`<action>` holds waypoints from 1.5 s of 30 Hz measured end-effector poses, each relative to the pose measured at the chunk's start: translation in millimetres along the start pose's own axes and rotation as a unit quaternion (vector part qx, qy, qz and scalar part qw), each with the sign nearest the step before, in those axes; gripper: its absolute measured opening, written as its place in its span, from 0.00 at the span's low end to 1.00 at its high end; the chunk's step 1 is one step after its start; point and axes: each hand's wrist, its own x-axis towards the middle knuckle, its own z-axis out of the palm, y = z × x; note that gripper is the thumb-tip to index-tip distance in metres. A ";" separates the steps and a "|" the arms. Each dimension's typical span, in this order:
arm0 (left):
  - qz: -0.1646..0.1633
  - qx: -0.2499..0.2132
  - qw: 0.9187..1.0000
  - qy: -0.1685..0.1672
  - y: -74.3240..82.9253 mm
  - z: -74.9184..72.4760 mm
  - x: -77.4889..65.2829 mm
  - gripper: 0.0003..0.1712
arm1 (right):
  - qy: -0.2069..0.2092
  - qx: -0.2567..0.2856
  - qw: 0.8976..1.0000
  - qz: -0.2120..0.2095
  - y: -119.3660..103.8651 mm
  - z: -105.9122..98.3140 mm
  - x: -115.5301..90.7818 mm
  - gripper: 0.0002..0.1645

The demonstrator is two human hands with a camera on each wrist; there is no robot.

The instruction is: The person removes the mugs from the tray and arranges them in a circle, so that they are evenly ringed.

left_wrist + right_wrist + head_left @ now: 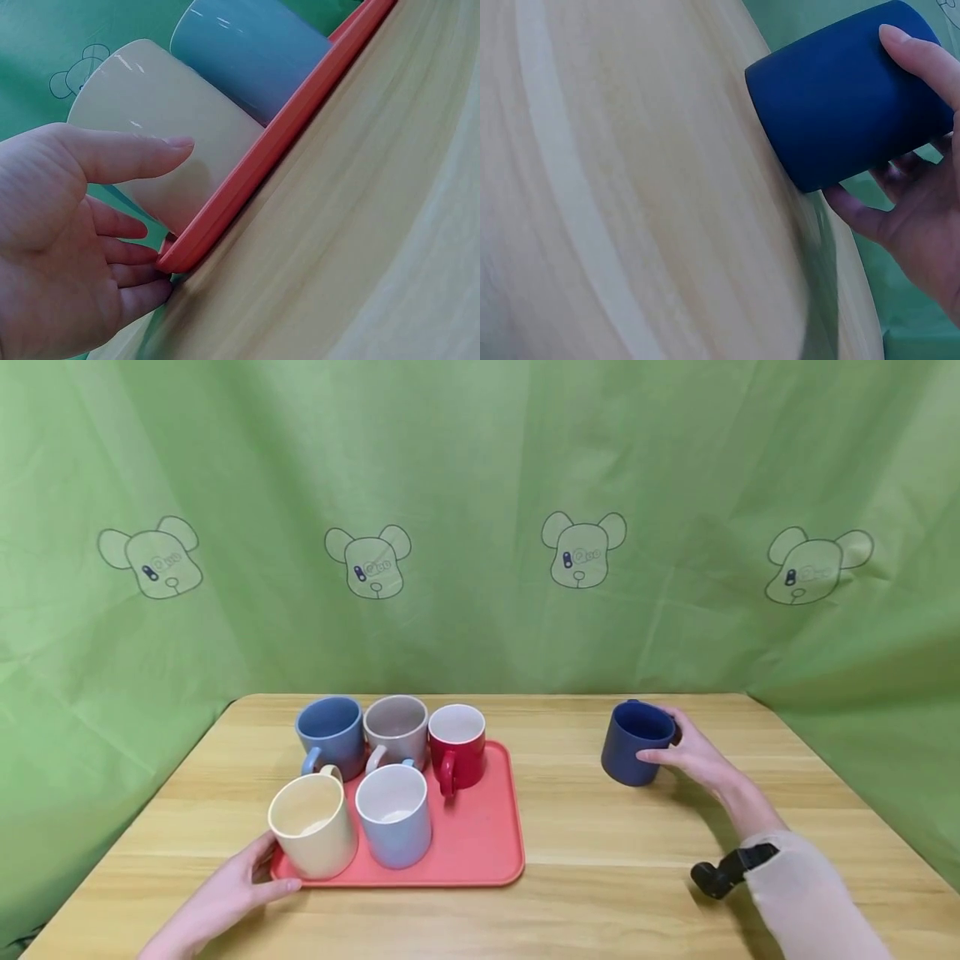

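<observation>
navy mug (pixel 628 755): right fingers (pixel 916 52) gripping. 5 mugs (pixel 401 837) on 1 tray (pixel 480 852); left fingers (pixel 139 155) relaxed.

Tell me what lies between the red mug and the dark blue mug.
In the head view, between the red mug and the dark blue mug lie the tray's right rim, then bare wooden table.

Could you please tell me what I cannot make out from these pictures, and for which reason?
Head view: the far left corner of the red tray, hidden by the grey-blue mug.
Head view: some fingers of the right hand, hidden behind the dark blue mug.
Head view: most of the left forearm, cut off by the bottom edge.
Head view: the lettering on the green curtain, too small and faint.
</observation>
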 end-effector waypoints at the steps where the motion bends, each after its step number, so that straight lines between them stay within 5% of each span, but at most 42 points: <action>1: 0.002 0.000 1.000 0.000 0.1 0.0 0.1 0.49 | 0.003 -0.001 1.000 -0.002 0.9 -0.1 0.0 0.50; 13: 0.018 0.000 1.000 0.007 -0.5 -0.6 0.7 0.49 | 0.007 -0.039 0.999 -0.013 -13.0 -9.4 -6.7 0.49; 22: 0.013 0.009 1.000 0.005 -0.5 -0.8 0.3 0.50 | 0.027 -0.065 0.993 -0.095 -51.2 -21.2 -15.9 0.44; 26: 0.009 0.005 1.000 0.004 -0.1 -0.7 0.9 0.50 | 0.004 -0.057 0.992 -0.114 -73.0 -14.5 -16.5 0.43; 34: 0.031 -0.005 0.999 0.010 0.1 2.3 1.8 0.50 | -0.044 -0.007 0.988 -0.146 -110.7 34.4 -9.5 0.38; 45: 0.045 -0.014 0.999 0.015 -0.7 1.6 2.2 0.50 | -0.179 0.058 0.966 -0.174 -135.1 137.7 0.2 0.42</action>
